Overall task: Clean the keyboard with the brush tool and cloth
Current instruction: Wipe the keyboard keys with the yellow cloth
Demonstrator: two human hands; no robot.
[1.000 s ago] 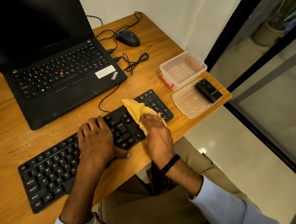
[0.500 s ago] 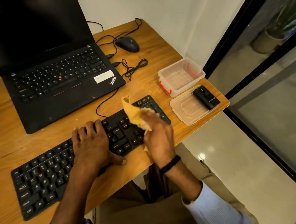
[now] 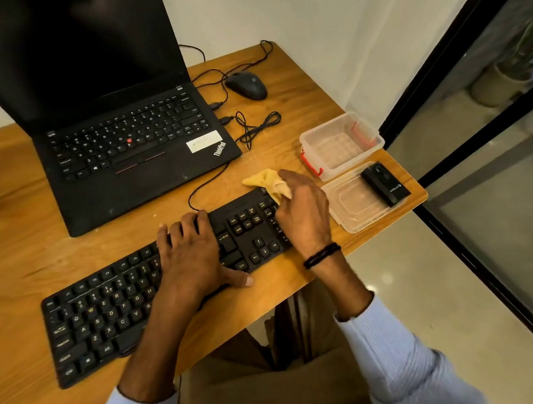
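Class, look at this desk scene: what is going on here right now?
A person is wiping a black keyboard on a wooden desk. The right hand presses a yellow cloth against the keyboard's far right end, while the left hand lies flat on the keys to steady it. An open laptop, a mouse and a clear plastic box sit beyond, untouched.

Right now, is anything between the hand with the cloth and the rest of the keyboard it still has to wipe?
Yes. The left hand lies flat across the keyboard middle, beside the right hand and cloth.
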